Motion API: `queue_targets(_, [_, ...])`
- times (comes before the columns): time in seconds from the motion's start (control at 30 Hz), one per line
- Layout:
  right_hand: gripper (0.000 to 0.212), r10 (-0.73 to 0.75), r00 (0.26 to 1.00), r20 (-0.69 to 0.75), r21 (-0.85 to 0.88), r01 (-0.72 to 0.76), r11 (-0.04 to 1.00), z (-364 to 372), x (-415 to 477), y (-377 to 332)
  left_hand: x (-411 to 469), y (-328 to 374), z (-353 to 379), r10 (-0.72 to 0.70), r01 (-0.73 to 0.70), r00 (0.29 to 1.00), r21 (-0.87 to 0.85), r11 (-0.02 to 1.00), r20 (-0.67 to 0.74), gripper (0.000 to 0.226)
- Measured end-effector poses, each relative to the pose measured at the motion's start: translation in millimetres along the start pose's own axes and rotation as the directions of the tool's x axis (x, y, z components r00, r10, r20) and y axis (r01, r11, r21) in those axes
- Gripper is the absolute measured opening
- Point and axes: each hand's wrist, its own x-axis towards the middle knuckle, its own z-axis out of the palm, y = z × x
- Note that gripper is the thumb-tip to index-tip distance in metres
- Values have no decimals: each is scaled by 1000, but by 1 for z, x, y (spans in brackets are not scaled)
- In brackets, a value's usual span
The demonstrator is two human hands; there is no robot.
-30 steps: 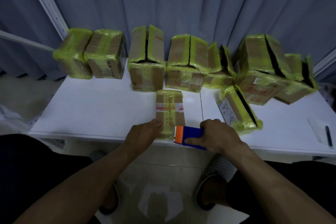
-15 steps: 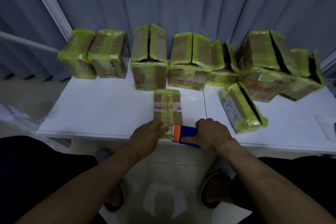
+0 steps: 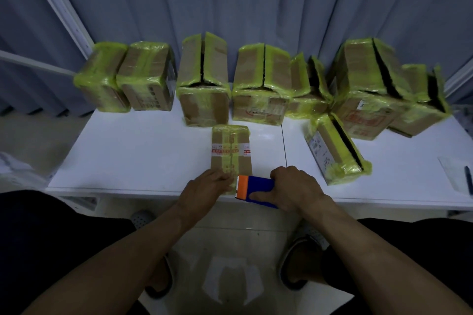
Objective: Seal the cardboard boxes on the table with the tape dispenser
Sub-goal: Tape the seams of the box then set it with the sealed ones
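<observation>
Two slabs form the white bench (image 3: pixel 143 151) before grey curtains (image 3: pixel 256 2). At its near edge, the left hand (image 3: pixel 204 186) lays flat fingers on the box (image 3: pixel 231 146); the right hand (image 3: pixel 297 186) fingers grip the tape dispenser (image 3: pixel 256 186) at the box's end.

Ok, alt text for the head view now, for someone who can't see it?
At the near edge of a white table, the right hand grips a blue and orange tape dispenser at the near end of a small cardboard box, which the left hand presses down. Behind stand larger boxes wrapped in yellow-green tape, several with top flaps gaping.
</observation>
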Motion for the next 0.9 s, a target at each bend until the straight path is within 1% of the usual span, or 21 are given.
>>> queue_targets(0.07, [70,7,1000,8,12,-7,1000,-4,-7,2,-3,1,-3,-7,7,1000,-4,1000,12,42])
queue_targets(0.1, [71,14,1000,4,12,-14,1000,-7,-11,6,-3,2,-5,-35,36,999,-16,999,20,42])
queue_targets(0.2, [75,45,998,-34,23,-44,999,-17,-19,23,-4,3,-10,-69,67,997,39,997,45,46])
queue_targets(0.27, [76,61,997,-46,16,-60,998,-18,-20,28,-5,6,-14,-3,0,999,83,997,35,53])
queue_targets(0.4, [76,62,997,-37,-14,-62,998,-8,-11,20,-9,7,-22,71,-69,997,284,956,3,65])
queue_targets(0.5, [75,51,998,-22,12,-51,999,-2,-2,13,-11,2,-29,48,-52,999,317,947,21,80])
queue_targets(0.57, [73,44,999,-22,-1,-44,999,1,2,9,-10,2,-32,27,-36,999,340,940,31,86])
queue_targets(0.67, [72,34,999,-13,-27,-34,999,4,6,6,-7,13,-29,17,-33,998,308,951,55,81])
queue_targets(0.73, [72,36,999,-15,-33,-37,999,5,8,8,-4,19,-23,18,-30,998,215,976,56,66])
queue_targets(0.77, [72,38,999,-18,-36,-39,999,5,8,9,-3,21,-21,10,-22,998,190,982,63,58])
queue_targets(0.8, [72,39,999,-19,-35,-40,999,6,9,9,-3,22,-20,11,-22,998,186,982,60,55])
queue_targets(0.9, [74,40,999,-13,-15,-40,999,8,8,11,-3,23,-20,30,-43,998,224,974,61,63])
